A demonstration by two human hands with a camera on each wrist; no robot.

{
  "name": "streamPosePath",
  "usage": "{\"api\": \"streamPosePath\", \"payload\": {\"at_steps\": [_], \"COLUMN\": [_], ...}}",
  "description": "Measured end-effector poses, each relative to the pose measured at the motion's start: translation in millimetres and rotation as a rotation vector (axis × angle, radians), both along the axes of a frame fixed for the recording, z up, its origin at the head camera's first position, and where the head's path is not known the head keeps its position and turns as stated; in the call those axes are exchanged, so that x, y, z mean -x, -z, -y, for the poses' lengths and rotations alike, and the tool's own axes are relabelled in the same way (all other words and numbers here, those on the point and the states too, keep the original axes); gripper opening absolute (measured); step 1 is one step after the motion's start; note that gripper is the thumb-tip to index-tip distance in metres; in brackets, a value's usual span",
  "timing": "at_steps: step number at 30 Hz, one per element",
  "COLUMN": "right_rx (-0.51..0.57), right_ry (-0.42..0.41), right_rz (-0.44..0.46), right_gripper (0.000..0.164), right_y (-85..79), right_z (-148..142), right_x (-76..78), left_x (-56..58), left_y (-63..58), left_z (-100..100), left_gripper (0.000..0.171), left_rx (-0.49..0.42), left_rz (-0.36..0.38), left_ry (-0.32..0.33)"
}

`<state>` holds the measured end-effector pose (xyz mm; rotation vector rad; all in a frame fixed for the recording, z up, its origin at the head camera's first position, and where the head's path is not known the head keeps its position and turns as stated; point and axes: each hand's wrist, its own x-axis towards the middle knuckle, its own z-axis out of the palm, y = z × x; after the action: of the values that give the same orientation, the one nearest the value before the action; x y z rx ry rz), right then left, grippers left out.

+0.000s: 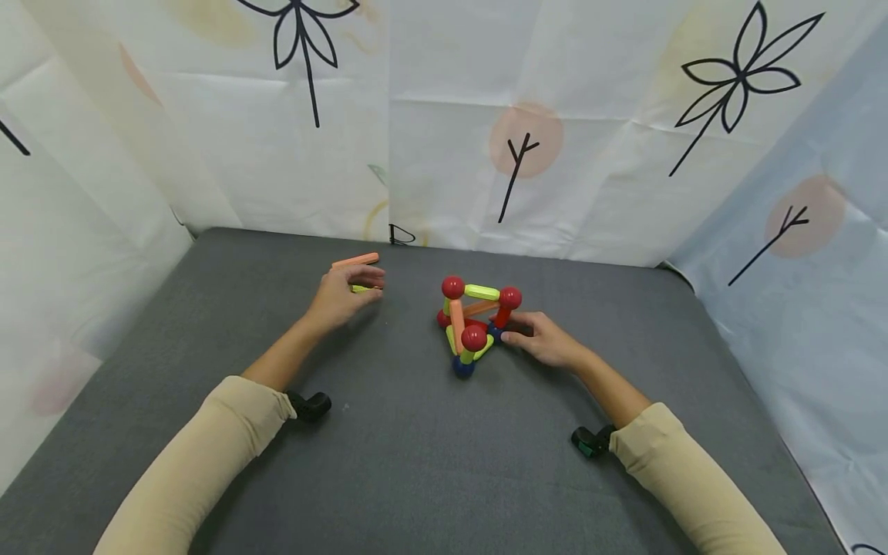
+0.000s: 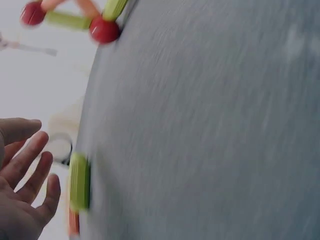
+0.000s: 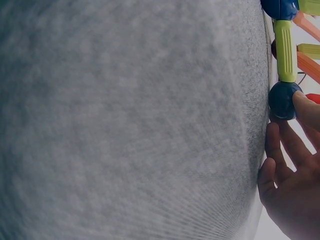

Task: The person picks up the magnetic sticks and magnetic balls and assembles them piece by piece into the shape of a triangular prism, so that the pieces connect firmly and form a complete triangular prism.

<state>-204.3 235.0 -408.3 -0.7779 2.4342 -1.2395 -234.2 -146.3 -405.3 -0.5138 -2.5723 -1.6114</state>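
Note:
A frame of magnetic building sticks and balls stands on the grey table, with red balls on top and blue balls below. Its sticks are lime green, orange and red. My right hand is at its right side, pinching a lower blue ball; the thumb lies on that ball in the right wrist view, and part of the grip is hidden. To the left, my left hand hovers with its fingers spread and nothing in them. Near it lie a loose lime green stick and an orange stick.
A grey cloth covers the table. White patterned curtains close off the back and sides. Each forearm wears a black wrist camera, the left camera and the right camera, just above the cloth.

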Motion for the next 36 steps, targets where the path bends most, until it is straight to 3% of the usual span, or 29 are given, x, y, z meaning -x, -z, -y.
{"api": "streamPosePath", "payload": {"at_steps": [4,9,15,20,24,32,36], "right_rx": [0.001,0.003,0.005,0.001,0.000,0.001,0.007], "right_ry": [0.002,0.002,0.000,0.005,0.011,-0.008,-0.010], "right_rz": [0.009,0.023,0.014,0.012,0.026,0.003,0.001], "right_gripper": [0.040,0.040,0.040,0.039,0.039,0.040,0.039], "right_y": [0.7,-0.1,0.3,1.1,0.7,1.9,2.3], "right_z": [0,0,0,0,0,-1,-1], "right_x": [0.4,0.6,0.2,0.8,0.9,1.1,1.3], "left_x": [3.8,2.9,1.3,-5.1,-12.8,-35.2,-43.9], "left_y": [3.5,11.8,13.2,4.6,-1.9,-18.8,-27.4], "left_z": [20,32,28,14,-4,-50,-71], "left_gripper": [0.035,0.035,0.037,0.041,0.048,0.067,0.068], "left_rx": [0.040,0.187,0.321,0.384,0.249,-0.284,-0.410], "left_rz": [0.041,0.071,0.050,0.065,0.144,0.449,0.508], "left_ry": [-0.079,-0.126,-0.090,-0.022,0.058,0.178,0.188]}}
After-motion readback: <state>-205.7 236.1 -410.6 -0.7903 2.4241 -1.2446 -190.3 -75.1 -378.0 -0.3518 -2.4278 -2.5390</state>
